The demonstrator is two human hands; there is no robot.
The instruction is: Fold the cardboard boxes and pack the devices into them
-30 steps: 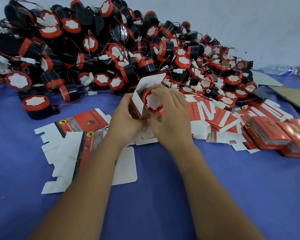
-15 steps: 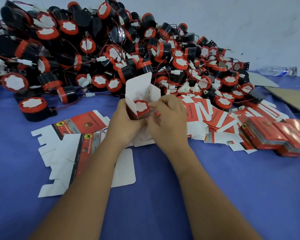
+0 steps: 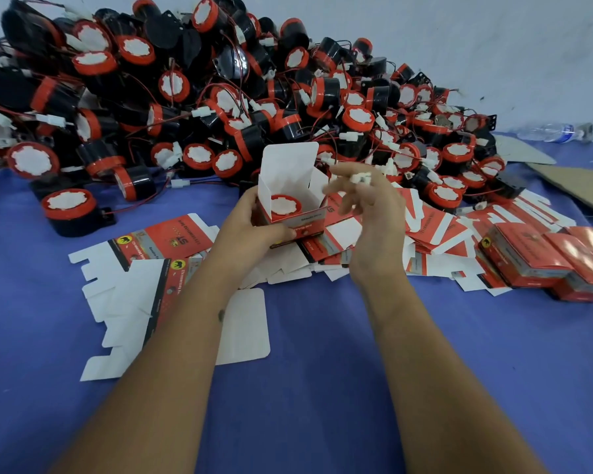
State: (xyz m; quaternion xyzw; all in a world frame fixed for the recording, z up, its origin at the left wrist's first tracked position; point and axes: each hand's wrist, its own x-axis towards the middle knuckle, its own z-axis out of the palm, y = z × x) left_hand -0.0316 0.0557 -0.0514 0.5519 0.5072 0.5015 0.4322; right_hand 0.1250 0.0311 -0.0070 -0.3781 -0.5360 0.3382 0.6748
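Note:
My left hand grips a small red and white cardboard box from its left side, just above the blue cloth. The box's white lid flap stands up and the top is not closed. A black device with a red rim and white face sits inside it. My right hand hovers to the right of the box, blurred, with a white wire connector pinched at its fingertips. Behind the box lies a big pile of the same devices with red wires.
Flat unfolded box blanks lie on the blue cloth to the left and under my hands. Closed red boxes are stacked at the right. A water bottle and a brown cardboard sheet lie at the far right.
The device has gone down into the box. My right hand has come off the box top and lifted to the right with the white connector.

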